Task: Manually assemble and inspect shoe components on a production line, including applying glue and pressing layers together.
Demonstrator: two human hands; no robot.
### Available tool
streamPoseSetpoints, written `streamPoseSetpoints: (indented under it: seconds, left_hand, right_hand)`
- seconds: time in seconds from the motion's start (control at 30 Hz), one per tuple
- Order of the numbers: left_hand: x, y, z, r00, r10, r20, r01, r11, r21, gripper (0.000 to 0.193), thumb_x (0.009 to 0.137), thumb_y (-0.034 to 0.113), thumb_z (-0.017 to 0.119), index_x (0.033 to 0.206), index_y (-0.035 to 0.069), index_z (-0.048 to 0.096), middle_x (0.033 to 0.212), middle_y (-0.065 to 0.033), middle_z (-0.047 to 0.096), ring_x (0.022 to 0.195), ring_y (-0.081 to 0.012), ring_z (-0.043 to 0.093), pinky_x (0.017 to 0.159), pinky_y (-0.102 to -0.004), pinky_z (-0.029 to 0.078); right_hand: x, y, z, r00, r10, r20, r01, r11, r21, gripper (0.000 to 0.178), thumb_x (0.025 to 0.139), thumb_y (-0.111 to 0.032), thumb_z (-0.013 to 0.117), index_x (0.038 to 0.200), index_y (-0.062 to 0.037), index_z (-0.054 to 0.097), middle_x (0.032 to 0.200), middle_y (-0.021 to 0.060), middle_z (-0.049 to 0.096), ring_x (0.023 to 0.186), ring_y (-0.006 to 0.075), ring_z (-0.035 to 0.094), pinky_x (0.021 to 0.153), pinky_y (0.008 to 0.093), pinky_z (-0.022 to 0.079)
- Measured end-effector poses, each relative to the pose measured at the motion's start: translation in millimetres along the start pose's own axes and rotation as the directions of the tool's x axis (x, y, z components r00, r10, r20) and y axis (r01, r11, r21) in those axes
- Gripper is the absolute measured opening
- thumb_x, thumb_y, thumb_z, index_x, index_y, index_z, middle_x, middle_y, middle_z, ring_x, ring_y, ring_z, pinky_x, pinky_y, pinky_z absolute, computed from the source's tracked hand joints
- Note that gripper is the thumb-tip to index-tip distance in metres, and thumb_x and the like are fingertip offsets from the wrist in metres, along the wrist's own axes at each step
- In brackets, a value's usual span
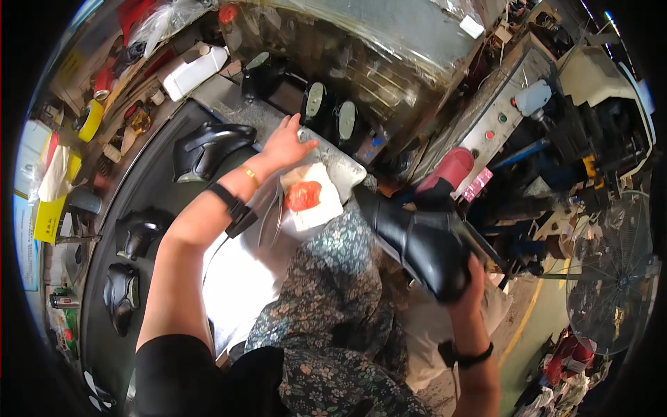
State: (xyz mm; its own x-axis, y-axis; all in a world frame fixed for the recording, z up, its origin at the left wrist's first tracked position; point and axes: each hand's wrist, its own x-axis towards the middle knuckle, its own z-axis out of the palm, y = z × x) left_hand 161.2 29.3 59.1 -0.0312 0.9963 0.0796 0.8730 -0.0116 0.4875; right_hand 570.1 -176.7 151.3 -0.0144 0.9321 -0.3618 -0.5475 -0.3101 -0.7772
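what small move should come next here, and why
Probably bring the left hand across to steady the black shoe: the right hand alone holds it, at one end, while the left hand, seemingly empty, is spread by the grey ledge, away from the shoe.

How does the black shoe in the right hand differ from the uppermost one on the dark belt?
The held shoe is gripped by the right hand; the belt shoe rests on the dark belt. The held shoe looks larger in this view than the belt shoe. Both are black and glossy.
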Motion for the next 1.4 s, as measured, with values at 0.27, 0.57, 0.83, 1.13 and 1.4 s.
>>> streamPoseSetpoints:
  seconds: [0.27,0.57,0.83,1.13,1.4]
  left_hand:
    - [120.5,-9.9,57.0,0.982,-0.176,0.068,0.165,0.977,0.135,0.081,0.087,0.022,0.062,0.151,0.006,0.015,0.141,-0.0241,0.042,0.113,-0.0430,0.057,0.094,-0.0460,0.048]
    - [140.4,-60.4,-55.2,0.708,-0.143,0.691,-0.115,0.943,0.312,0.084,0.067,0.033,0.082,0.139,0.006,0.047,0.122,-0.0196,0.061,0.114,-0.0386,0.056,0.095,-0.0421,0.046]
    - [-61.4,-136.2,-79.2,0.945,0.229,0.232,-0.324,0.742,0.587,0.056,0.068,0.003,0.063,0.123,0.006,0.056,0.112,-0.0129,0.063,0.111,-0.0327,0.057,0.097,-0.0446,0.043]
    - [-187.2,14.9,-286.1,0.814,0.010,-0.581,-0.144,0.972,-0.184,0.053,0.076,0.012,0.077,0.123,-0.002,0.058,0.118,-0.0131,0.064,0.105,-0.0224,0.061,0.097,-0.0374,0.046]
    - [-283.4,171.4,-207.6,0.183,0.889,0.419,-0.978,0.208,-0.013,0.052,0.070,0.018,0.080,0.119,0.027,0.065,0.141,-0.0048,0.051,0.131,-0.0216,0.048,0.115,-0.0409,0.028]
  right_hand:
    - [286.3,83.8,98.5,0.770,-0.237,0.593,0.587,-0.104,-0.803,0.086,0.086,-0.041,0.068,0.145,0.0053,0.026,0.142,0.0316,0.039,0.129,0.0422,0.044,0.106,0.0457,0.037]
    - [320.8,91.4,98.3,0.868,0.093,0.488,0.396,0.464,-0.793,0.042,0.094,-0.025,0.062,0.126,0.0020,0.056,0.117,0.0205,0.064,0.110,0.0268,0.061,0.093,0.0324,0.046]
    - [121.1,44.1,54.2,0.796,0.301,0.525,0.334,0.504,-0.796,0.027,0.095,-0.014,0.060,0.118,0.0006,0.062,0.101,0.0092,0.071,0.094,0.0116,0.066,0.083,0.0258,0.051]
    - [47.3,55.2,77.6,0.823,0.278,0.496,0.068,0.818,-0.571,0.042,0.098,-0.031,0.055,0.125,-0.0002,0.056,0.105,0.0090,0.067,0.085,0.0156,0.065,0.075,0.0302,0.054]
    - [9.0,29.9,112.6,0.951,-0.287,0.110,0.303,0.937,-0.172,0.059,0.093,-0.043,0.061,0.135,-0.0066,0.041,0.116,0.0073,0.059,0.103,0.0194,0.060,0.090,0.0335,0.050]
